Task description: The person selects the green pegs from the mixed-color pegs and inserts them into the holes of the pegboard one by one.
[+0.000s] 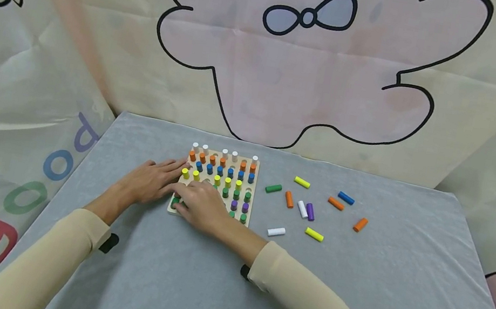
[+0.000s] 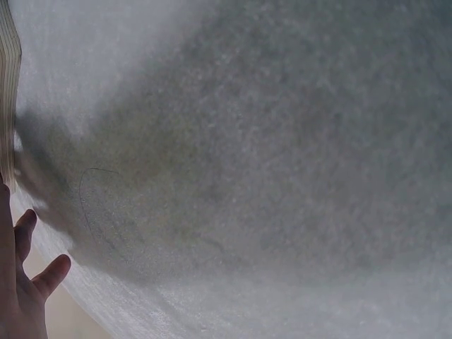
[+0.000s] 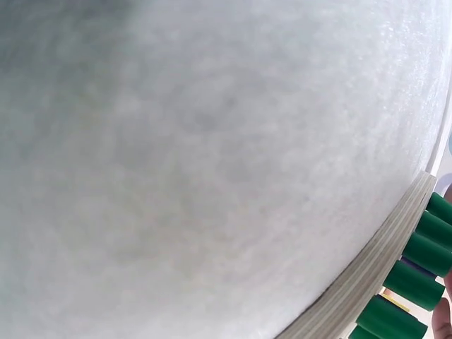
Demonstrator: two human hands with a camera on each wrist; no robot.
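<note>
In the head view a wooden pegboard (image 1: 249,158) lies on the table, with rows of white, orange, blue, yellow, purple and green pegs standing in it. My left hand (image 1: 150,182) rests at its left edge, fingers extended. Over the board's lower left reaches my right hand (image 1: 202,204), its thumb and index finger around the front corner near a green peg (image 1: 175,202). Whether a peg is pinched there is hidden. Green pegs (image 3: 414,284) line the board's front edge in the right wrist view. The left wrist view catches some left fingers (image 2: 51,275) beside the board's side.
Loose pegs lie right of the board: a green peg (image 1: 273,188), a purple peg (image 1: 310,212), a blue peg (image 1: 346,198), and several orange, white and yellow ones. Grey cloth (image 1: 378,286) covers the table. A printed curtain (image 1: 289,85) hangs behind.
</note>
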